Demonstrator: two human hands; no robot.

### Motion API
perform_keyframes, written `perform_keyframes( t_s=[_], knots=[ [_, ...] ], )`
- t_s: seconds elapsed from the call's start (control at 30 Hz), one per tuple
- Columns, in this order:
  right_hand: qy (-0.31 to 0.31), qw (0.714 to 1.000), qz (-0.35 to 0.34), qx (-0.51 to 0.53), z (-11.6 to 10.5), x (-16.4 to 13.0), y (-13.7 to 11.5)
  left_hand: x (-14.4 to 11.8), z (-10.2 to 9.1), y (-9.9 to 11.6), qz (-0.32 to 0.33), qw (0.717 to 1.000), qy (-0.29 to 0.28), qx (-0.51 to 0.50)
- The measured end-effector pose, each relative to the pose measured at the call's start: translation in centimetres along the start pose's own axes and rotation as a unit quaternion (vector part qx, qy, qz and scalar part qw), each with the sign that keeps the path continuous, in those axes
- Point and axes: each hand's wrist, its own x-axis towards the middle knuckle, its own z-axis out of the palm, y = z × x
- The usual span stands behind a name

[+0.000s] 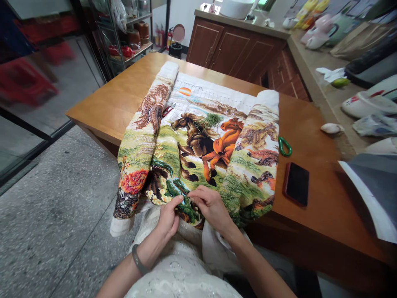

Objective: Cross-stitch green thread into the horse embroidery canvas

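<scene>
Horse embroidery (198, 145) lies across the wooden table (118, 99), its near edge hanging over toward the person. Left hand (169, 217) and right hand (211, 205) both pinch that near edge, fingers narrowed on dark-green stitching. Most of the picture looks stitched; bare gridded cloth remains at the far end, beyond the horses.

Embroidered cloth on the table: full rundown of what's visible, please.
The embroidered cloth is a long stitched panel showing running horses, brown and orange, on green grass with a small orange sun near the far end. Both long sides are rolled inward into thick rolls, leaving the centre flat on the wooden table. Its near end hangs over the table edge, where the left hand and right hand pinch it. A tuft of loose green thread lies on it.
</scene>
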Motion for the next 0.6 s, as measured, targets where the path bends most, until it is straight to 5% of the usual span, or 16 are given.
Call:
perform_keyframes(
  t_s=[0.37, 0.6],
  knots=[
    [0.008, 0.998, 0.028, 0.048, 0.5, 0.8, -1.0, 0.5, -0.7, -0.3, -0.033, 0.999, -0.026, 0.011],
    [-0.03, 0.981, -0.029, -0.188, 2.3, 1.5, -2.7, 0.1, -0.7, -0.1, -0.016, 0.999, -0.013, 0.027]
  ],
)
